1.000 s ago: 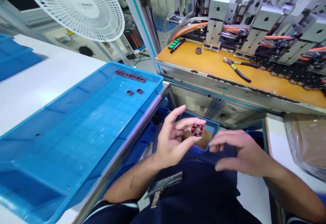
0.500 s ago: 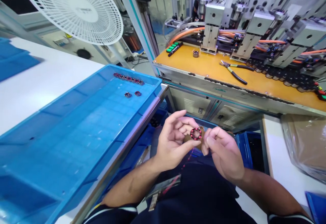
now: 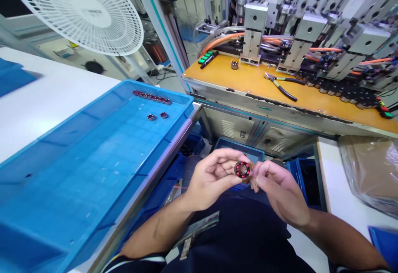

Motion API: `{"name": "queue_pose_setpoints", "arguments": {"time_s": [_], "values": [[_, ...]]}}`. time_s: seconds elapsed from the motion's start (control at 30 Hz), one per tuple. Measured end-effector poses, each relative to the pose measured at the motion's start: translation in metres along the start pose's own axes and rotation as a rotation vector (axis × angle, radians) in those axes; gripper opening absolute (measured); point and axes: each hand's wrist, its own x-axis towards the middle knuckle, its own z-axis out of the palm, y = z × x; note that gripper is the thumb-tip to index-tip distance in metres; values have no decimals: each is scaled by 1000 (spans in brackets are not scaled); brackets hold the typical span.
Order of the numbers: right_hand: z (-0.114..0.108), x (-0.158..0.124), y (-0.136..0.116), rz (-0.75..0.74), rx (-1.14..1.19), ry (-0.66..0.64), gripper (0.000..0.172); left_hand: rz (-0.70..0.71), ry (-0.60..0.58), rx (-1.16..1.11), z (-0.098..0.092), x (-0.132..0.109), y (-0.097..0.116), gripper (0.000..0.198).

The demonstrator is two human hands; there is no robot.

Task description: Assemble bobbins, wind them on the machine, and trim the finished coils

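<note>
My left hand [image 3: 214, 177] is closed on a small ring-shaped motor stator [image 3: 238, 175], with thumb and forefinger at its rim. Dark and round, the stator has red spots around an open centre, and its face is turned up toward me. Right beside it, the fingers of my right hand [image 3: 276, 186] are pinched together at the stator's right edge. Whatever sits between those fingertips is too small to make out. Both hands are held above my lap, in front of my dark shirt.
At left, a blue tray [image 3: 102, 148] holds a row of stators [image 3: 152, 97] and two loose ones. Ahead, a machine bench [image 3: 217, 74] carries cutting pliers [image 3: 281, 85], a marker [image 3: 209, 60] and one stator [image 3: 234, 65]. A fan [image 3: 90, 12] stands behind; bagged cardboard [image 3: 370, 165] lies right.
My left forefinger has bent down from its raised position onto the stator. My right hand stays pinched beside it. The whole view has shifted slightly.
</note>
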Motion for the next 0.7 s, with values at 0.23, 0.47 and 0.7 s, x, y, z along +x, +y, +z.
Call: {"name": "queue_pose_setpoints", "arguments": {"time_s": [0.23,0.47,0.7], "values": [[-1,8,-32,53,-328,-68,31,-115,-85,-10,1,2,6,29],[-8,9,-37,42,-350,-121,26,-224,-31,-193,7,6,0,25],[-17,8,-45,176,-320,-145,34,-272,-45,-162,6,3,7,26]]}}
